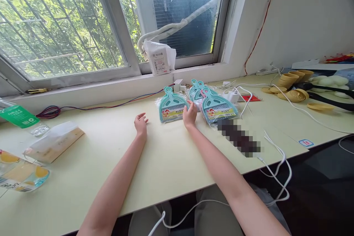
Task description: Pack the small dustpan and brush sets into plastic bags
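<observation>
My left hand (141, 123) rests on its side on the table, fingers loosely bent and apart, with nothing in it. To its right stands a mint-green mini dustpan and brush set (173, 107) in clear plastic wrap. My right hand (190, 114) is at this set's right edge, its thumb and fingers apart; it seems to touch the wrap without gripping it. Just right of that hand leans a second wrapped dustpan set (218, 108). More mint-green sets (197, 87) are behind, partly hidden.
A tissue pack (55, 142) and two bottles lie at the left. A blurred dark object (239, 138) and white cables (279, 169) are at the right, with yellow cups (290, 79) beyond. A white package (160, 59) stands on the windowsill.
</observation>
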The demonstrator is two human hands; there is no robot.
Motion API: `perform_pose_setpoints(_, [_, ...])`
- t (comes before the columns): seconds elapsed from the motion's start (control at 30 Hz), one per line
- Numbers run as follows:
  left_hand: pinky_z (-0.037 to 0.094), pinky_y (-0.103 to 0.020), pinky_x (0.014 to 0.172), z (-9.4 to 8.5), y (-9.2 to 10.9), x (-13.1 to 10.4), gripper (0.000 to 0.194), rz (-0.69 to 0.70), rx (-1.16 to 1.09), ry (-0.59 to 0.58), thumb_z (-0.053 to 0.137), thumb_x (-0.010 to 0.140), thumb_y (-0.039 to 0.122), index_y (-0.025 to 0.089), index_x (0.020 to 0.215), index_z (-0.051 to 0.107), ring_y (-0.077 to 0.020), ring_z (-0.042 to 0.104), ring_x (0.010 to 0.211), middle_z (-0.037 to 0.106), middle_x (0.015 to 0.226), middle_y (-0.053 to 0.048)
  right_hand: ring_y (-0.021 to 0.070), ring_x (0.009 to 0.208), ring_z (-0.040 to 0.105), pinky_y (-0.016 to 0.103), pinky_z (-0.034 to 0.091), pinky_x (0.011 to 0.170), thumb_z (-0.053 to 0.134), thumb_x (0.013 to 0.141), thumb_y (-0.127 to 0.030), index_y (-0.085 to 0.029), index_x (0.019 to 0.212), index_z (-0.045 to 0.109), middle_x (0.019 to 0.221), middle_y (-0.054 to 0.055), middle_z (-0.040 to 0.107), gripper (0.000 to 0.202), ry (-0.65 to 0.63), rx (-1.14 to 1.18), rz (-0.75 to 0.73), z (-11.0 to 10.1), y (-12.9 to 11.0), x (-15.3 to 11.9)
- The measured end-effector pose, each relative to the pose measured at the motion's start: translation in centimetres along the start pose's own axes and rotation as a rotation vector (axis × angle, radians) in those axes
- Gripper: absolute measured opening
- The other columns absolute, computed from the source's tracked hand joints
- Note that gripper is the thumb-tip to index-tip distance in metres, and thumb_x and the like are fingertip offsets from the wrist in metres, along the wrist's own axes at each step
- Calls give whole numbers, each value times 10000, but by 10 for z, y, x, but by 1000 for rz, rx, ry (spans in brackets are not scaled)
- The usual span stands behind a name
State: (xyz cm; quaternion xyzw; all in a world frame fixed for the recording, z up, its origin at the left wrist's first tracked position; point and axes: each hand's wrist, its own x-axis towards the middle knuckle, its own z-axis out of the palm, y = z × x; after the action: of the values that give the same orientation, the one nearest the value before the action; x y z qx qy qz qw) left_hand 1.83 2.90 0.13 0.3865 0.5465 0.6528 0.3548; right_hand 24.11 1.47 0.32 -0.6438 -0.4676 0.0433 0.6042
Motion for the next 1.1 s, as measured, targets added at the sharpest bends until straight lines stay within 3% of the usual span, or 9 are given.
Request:
perform_pose_setpoints(0.23, [528, -318, 798, -5, 0, 1, 232, 68, 126, -23, 464, 679, 216, 210, 830, 640, -180, 602, 943, 639, 1032, -60, 203, 1067, 512, 344, 392, 938, 276, 875, -129, -187, 1011, 574, 1098, 106, 593, 333, 51, 15, -80, -11, 2, 10])
perform_pose_setpoints(0.43, [505, -322, 797, -4, 2, -2, 251, 75, 141, -58, 432, 665, 197, 197, 807, 639, -184, 616, 914, 666, 986, -63, 238, 1051, 520, 374, 404, 919, 411, 859, -155, -153, 1077, 555, 1095, 134, 587, 262, -131, -125, -88, -13, 8, 17])
perform_pose_setpoints(0.6, [486, -328, 803, -3, 2, -3, 248, 73, 182, -85, 423, 671, 194, 195, 792, 640, -192, 627, 899, 677, 957, -63, 264, 1086, 526, 389, 414, 900, 457, 844, -153, -124, 1173, 509, 1180, 180, 555, 335, -187, -224, -52, -15, 13, 17])
perform_pose_setpoints(0.77, [478, -330, 794, -3, 1, -4, 236, 92, 212, -119, 423, 684, 205, 202, 791, 632, -198, 632, 890, 680, 960, -60, 259, 1008, 578, 378, 426, 870, 480, 841, -167, -138, 1041, 608, 1083, 168, 620, 239, -246, -306, 22, -21, 19, 18])
perform_pose_setpoints(1.0, [470, -318, 781, -3, 2, -5, 240, 91, 191, -111, 442, 707, 200, 190, 888, 600, -182, 629, 856, 678, 961, -74, 252, 928, 595, 378, 432, 838, 430, 833, -110, -136, 955, 682, 991, 153, 666, 280, -131, -213, -55, -31, 11, 19])
perform_pose_setpoints(1.1, [476, -320, 782, 1, 8, -10, 236, 123, 151, -150, 489, 757, 288, 181, 942, 591, -192, 626, 896, 669, 1019, -94, 242, 935, 588, 367, 419, 858, 417, 857, -122, -140, 983, 682, 1005, 148, 658, 294, -69, -150, -113, -35, -1, 18])
